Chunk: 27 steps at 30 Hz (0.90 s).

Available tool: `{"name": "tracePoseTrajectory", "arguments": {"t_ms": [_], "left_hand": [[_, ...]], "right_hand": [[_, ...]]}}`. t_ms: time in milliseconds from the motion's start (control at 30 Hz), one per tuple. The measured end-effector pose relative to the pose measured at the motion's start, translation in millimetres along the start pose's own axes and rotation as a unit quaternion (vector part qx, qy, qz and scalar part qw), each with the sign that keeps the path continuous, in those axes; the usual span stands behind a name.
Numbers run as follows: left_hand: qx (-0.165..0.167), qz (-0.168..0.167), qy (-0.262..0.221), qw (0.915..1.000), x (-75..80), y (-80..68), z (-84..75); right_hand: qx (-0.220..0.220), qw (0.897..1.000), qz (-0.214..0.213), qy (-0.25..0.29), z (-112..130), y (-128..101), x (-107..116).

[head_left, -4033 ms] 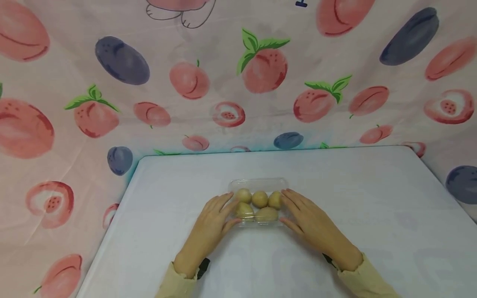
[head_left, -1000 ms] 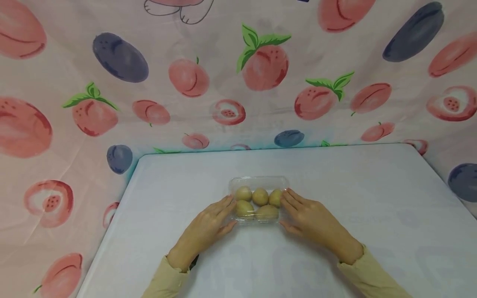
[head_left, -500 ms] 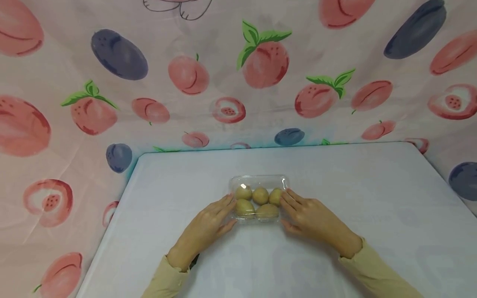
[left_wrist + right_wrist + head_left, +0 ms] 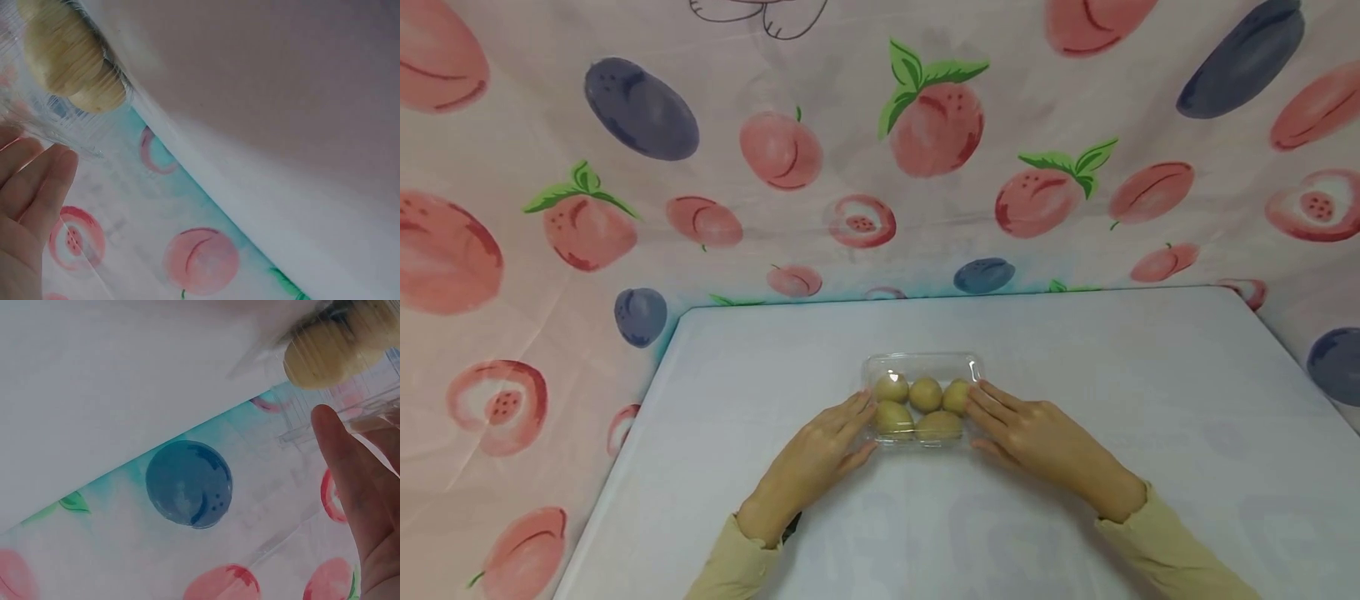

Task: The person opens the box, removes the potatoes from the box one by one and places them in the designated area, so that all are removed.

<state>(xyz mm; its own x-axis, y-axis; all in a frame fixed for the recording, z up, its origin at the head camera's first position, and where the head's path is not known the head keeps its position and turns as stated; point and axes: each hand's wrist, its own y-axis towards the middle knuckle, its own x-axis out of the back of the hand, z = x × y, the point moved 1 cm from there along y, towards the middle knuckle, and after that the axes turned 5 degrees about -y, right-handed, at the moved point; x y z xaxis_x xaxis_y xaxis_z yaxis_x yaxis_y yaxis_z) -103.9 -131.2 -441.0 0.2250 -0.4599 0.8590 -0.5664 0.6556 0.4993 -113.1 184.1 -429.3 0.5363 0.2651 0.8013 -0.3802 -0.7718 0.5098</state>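
Both hands (image 4: 925, 446) — clear unlabelled fruit box (image 4: 922, 367)

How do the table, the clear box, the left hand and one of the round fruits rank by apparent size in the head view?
1. Table.
2. Left hand and clear box: too alike to rank.
3. Round fruit, smallest.

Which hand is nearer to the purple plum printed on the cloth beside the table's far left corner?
Left. The left hand touches the left side of the clear plastic box, on the same side as the purple plum print; the right hand touches the box's right side.
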Motion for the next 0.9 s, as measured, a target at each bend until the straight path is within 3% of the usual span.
{"name": "tracePoseTrajectory", "arguments": {"t_ms": [167, 367, 600, 900], "left_hand": [[-0.029, 0.004, 0.051, 0.9983, 1.6, 3.3, -1.5], [-0.029, 0.004, 0.039, 0.9988, 1.2, 4.2, 0.6], [-0.022, 0.000, 0.014, 0.9997, 2.5, 3.9, 1.4], [-0.015, 0.005, 0.017, 0.9997, 3.0, 4.1, 0.0]], "right_hand": [[0.020, 0.999, -0.034, -0.028, -0.4, -1.7, -3.1], [0.046, 0.996, -0.045, -0.059, 0.0, -3.5, -10.9], [0.054, 0.995, -0.024, -0.078, 3.1, -0.8, -2.5], [0.044, 0.996, 0.003, -0.075, 5.8, -0.6, -1.9]]}}
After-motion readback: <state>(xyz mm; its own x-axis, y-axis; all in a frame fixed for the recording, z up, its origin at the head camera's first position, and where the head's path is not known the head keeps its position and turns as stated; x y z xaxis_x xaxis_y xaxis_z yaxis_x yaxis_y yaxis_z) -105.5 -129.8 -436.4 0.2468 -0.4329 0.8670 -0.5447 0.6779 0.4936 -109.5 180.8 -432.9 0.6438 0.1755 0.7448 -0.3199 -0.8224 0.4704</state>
